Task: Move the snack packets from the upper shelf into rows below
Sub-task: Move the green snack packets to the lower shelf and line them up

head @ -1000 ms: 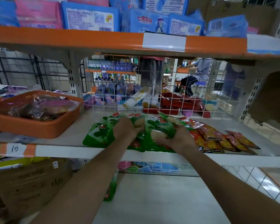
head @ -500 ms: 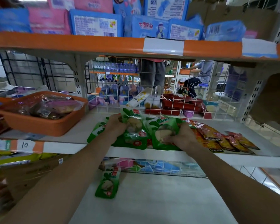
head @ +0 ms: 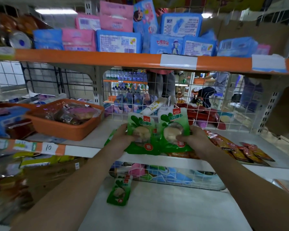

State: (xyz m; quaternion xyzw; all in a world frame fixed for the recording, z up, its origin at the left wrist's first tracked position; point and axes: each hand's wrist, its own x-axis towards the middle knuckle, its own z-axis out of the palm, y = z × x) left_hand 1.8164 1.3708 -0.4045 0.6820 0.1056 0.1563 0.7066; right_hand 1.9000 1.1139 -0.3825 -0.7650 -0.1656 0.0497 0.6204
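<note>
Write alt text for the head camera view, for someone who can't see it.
A person's left hand and right hand each grip a bunch of green snack packets, held upright over a shop shelf. One green packet lies on the white shelf below. Red packets lie to their right, an orange basket to their left.

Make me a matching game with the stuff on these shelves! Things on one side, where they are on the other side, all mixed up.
Things:
1. orange basket
2. lone green packet
3. red packets
4. upright green packets

Places:
A. gripped by the left hand and right hand
B. lower shelf
C. middle shelf, left side
D. middle shelf, right side

Pairs: 1-C, 2-B, 3-D, 4-A.
</note>
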